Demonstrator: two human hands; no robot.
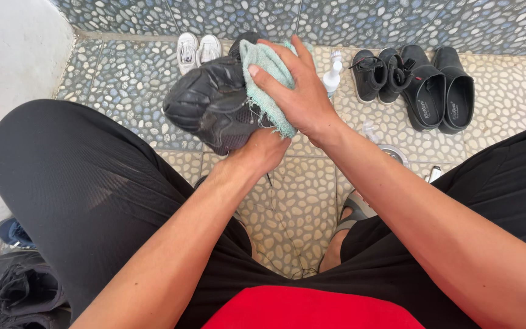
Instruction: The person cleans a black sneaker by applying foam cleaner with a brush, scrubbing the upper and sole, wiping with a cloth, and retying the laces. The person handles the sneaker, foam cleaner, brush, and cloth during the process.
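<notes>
We've got the left hand (262,149) gripping a black shoe (214,103) from below, right hand (296,91) pressing a green cloth (269,73) flat against it.

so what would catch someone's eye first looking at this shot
Dead centre, the right hand presses a pale green cloth against a black sneaker, which the left hand grips from underneath. Behind it, along the pebble-tiled wall, stand a small white pair of shoes, a white spray bottle and two black pairs. More dark shoes lie at the lower left.
</notes>
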